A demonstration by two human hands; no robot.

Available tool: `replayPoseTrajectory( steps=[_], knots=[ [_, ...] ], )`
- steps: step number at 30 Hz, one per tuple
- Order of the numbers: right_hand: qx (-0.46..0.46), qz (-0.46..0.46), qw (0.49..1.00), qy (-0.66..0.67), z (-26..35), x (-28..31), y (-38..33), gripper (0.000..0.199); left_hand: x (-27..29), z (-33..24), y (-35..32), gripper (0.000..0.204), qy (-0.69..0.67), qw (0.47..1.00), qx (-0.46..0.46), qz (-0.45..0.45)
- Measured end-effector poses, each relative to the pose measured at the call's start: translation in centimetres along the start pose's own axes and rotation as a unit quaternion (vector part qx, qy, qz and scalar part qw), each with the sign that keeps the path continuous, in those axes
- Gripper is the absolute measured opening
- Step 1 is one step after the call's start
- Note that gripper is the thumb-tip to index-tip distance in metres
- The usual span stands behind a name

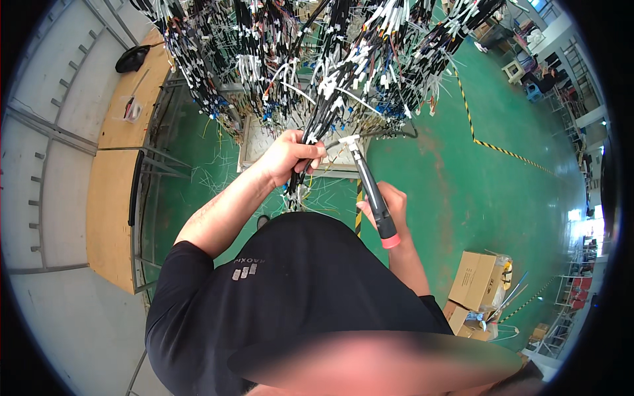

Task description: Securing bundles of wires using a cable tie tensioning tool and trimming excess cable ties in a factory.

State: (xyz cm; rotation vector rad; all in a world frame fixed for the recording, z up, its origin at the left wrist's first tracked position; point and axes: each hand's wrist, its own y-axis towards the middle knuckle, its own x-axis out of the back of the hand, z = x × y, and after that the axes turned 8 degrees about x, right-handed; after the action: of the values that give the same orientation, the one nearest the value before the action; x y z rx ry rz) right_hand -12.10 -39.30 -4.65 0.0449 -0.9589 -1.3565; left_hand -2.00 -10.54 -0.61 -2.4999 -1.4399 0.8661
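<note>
At the centre, just ahead of the wearer's black shirt (310,284), a bundle of black cables (321,117) with white connectors, slanting down from a dense hanging mass of wire harnesses (257,53). Left hand (295,158) clenched around this bundle, with loose cable ends (295,193) dangling below the fist. Right hand (395,201), close by on the right, grasping a black cylindrical handheld tool (372,191) (fingers partly hidden behind the barrel). On the tool, a pale T-shaped head (352,140) pointing up and away, just beside the bundle, and a red end cap (391,241) nearest the body.

Beneath the harnesses, a pale tray-like base (247,158) on a green floor (422,231), with thin wire or tie scraps scattered to the left. Along the left, a long wooden table (115,204), bearing a dark rounded object (132,59) (too unclear to identify). To the right, yellow-and-black striped tape (470,119) across the floor, opened cardboard boxes (474,280) lower down, and, far off at upper right, a person in dark clothing (547,80) near a blue stool (532,91).
</note>
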Motion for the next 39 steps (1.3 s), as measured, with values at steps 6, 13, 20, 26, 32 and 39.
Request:
replayPoseTrajectory(
  steps=[6,13,20,26,32,39],
  knots=[
    [0.035,-0.028,0.996,-0.071,-1.8,-0.3,-0.9,0.037,0.3,0.0,-0.1,0.008,0.007,0.998,-0.008,-0.056],
    [-0.021,0.031,0.928,0.371,0.6,-1.8,4.7,0.040,-0.9,0.6,1.4,0.015,0.091,0.995,0.034,-0.025],
    [-0.015,-0.167,0.944,0.284,-0.2,1.2,8.5,0.035,2.9,0.7,2.7,0.022,0.143,0.985,0.027,-0.096],
    [-0.049,-0.238,0.883,0.402,0.0,3.6,10.3,0.040,3.7,1.5,2.7,0.029,0.150,0.986,0.032,-0.071],
    [-0.030,-0.303,0.893,0.332,3.9,-0.2,11.4,0.046,-0.9,3.0,3.4,0.047,0.146,0.985,-0.034,-0.085],
    [0.037,-0.286,0.946,0.146,3.3,-1.9,10.7,0.044,-0.3,4.1,3.9,0.017,0.201,0.965,-0.098,-0.140]
  ],
)
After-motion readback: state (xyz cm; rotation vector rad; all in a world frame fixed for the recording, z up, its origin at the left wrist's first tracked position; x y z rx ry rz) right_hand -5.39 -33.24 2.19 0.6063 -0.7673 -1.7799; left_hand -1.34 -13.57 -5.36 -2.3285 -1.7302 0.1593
